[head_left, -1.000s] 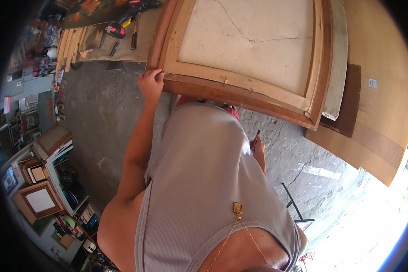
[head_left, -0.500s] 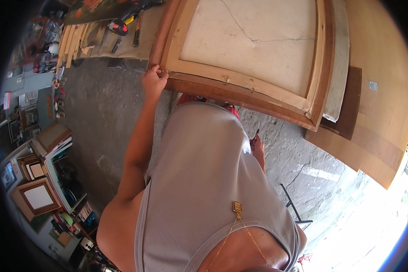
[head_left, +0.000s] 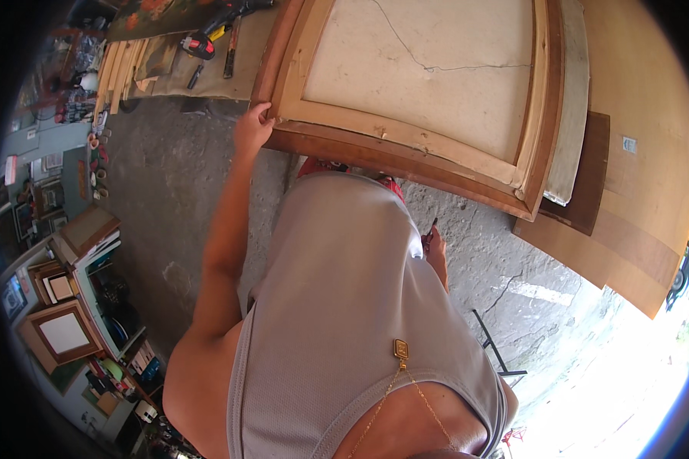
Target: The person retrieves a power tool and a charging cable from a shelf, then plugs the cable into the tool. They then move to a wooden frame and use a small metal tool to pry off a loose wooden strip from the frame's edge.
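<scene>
Since the big wooden frame (head_left: 406, 99) lies back side up on the bench, its pale canvas back (head_left: 429, 69) exposed, the left hand (head_left: 251, 131) clamps fingers over its near-left corner, probably to steady it. Plywood sheets (head_left: 635, 199) lie under and beside it on the right. Torso blocks most of the near edge. Right hand (head_left: 435, 249) hangs low, closed on a thin dark tool (head_left: 429, 232), kind unclear. Drill and hand tools (head_left: 207, 42) sit far left, well apart.

Glossy brown wooden frame (head_left: 406, 157), matt cracked canvas back (head_left: 429, 73), rough grey concrete floor (head_left: 168, 176)
</scene>
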